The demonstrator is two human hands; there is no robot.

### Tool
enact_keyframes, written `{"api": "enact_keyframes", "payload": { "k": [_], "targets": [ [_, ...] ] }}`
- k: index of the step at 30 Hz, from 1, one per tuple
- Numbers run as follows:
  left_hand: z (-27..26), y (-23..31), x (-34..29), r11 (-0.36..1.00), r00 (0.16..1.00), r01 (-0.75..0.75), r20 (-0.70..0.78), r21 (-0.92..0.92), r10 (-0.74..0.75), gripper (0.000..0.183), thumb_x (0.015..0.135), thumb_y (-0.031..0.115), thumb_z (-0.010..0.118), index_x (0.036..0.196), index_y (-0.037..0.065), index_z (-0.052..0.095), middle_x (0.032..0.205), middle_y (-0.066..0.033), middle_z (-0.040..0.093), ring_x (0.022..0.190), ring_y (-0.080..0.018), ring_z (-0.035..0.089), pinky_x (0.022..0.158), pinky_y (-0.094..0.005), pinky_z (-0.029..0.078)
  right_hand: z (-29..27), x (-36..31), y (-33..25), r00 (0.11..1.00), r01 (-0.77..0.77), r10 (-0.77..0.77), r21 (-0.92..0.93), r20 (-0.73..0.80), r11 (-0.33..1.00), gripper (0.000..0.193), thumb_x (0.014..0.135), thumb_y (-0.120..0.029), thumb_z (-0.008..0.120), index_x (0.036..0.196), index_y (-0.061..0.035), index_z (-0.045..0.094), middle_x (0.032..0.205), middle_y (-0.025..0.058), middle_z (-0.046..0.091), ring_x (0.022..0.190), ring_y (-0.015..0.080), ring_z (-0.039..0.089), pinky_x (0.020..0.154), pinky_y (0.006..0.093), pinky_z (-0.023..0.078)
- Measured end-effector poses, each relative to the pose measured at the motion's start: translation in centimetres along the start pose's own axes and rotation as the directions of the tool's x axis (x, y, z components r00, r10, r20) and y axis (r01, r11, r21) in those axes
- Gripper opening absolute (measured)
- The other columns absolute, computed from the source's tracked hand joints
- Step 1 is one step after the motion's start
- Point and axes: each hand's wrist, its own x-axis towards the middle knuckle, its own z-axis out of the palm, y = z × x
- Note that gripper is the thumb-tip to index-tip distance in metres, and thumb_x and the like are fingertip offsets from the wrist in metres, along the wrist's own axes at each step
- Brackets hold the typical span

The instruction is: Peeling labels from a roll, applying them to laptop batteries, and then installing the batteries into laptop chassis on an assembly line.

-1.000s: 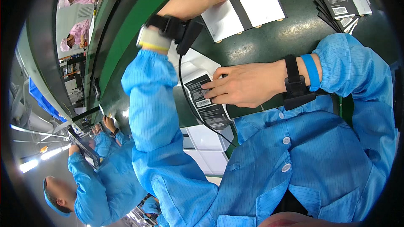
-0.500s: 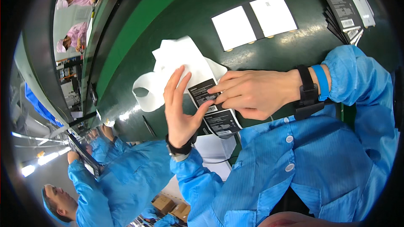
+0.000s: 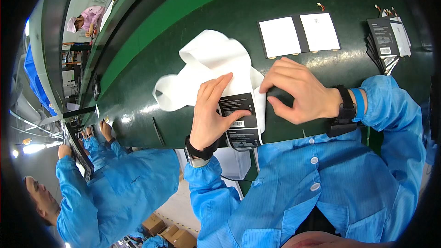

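A long white strip (image 3: 236, 69), loosely folded, lies on the dark green table, with black printed labels (image 3: 236, 103) on its near end. My left hand (image 3: 209, 110) rests at the left edge of this end. Its fingers are stretched out and its thumb lies across the labels. Just right of the strip hovers my right hand (image 3: 301, 94), thumb and index finger curved toward each other with a gap between them. I make out nothing in it. Farther off are two flat battery packs (image 3: 324, 32) with white faces, side by side on a black piece.
A fanned stack of black and silver battery packs (image 3: 388, 41) with wires sits at the far right. A thin dark pen-like tool (image 3: 158, 131) lies left of my left hand. On the left, a person in a blue smock (image 3: 128, 188) holds a dark flat panel (image 3: 78, 154).
My right hand has lifted off the labels and moved right. My left hand has come down, its thumb now across the labels. The view has shifted a little.
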Motion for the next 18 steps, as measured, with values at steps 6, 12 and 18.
{"api": "enact_keyframes", "payload": {
  "k": [6, 12, 18],
  "targets": [
    [-0.3, 0.5, 0.1, 0.999, 0.988, -0.048, -0.145, -0.008, 0.046, 0.060, 0.058, 0.010, 0.096, 0.112, 0.002, 0.072, 0.110, -0.0110, 0.068, 0.094, -0.0282, 0.064, 0.083, -0.0381, 0.052, -0.1, 0.8, -0.8, 0.997, -0.070, 0.068, -0.082, -0.035, 0.994, 0.046, 0.077, -0.009, 0.079, 0.120, -0.0025, 0.063, 0.098, 0.0094, 0.065, 0.095, 0.0286, 0.062, 0.084, 0.0410, 0.051],
    [-2.6, 3.4, 1.1, 0.994, 0.942, -0.092, -0.330, -0.065, 0.066, 0.037, 0.060, 0.013, 0.094, 0.093, 0.010, 0.077, 0.084, -0.0043, 0.064, 0.083, -0.0215, 0.064, 0.068, -0.0316, 0.050, -0.1, 2.5, -2.2, 0.985, 0.112, -0.106, 0.033, -0.139, 0.993, 0.053, 0.079, -0.011, 0.083, 0.128, -0.0060, 0.063, 0.095, 0.0075, 0.065, 0.090, 0.0268, 0.060, 0.079, 0.0383, 0.051],
    [-4.5, 5.8, 1.9, 0.950, 0.939, -0.059, -0.339, -0.307, -0.051, 0.037, 0.069, 0.010, 0.093, 0.099, 0.002, 0.073, 0.086, -0.0050, 0.071, 0.084, -0.0156, 0.069, 0.074, -0.0291, 0.054, -2.0, 3.7, -2.2, 0.980, 0.103, -0.096, 0.030, -0.173, 0.994, 0.019, 0.078, -0.004, 0.083, 0.093, -0.0041, 0.071, 0.080, 0.0049, 0.062, 0.075, 0.0192, 0.059, 0.064, 0.0318, 0.045]
  ]
}}
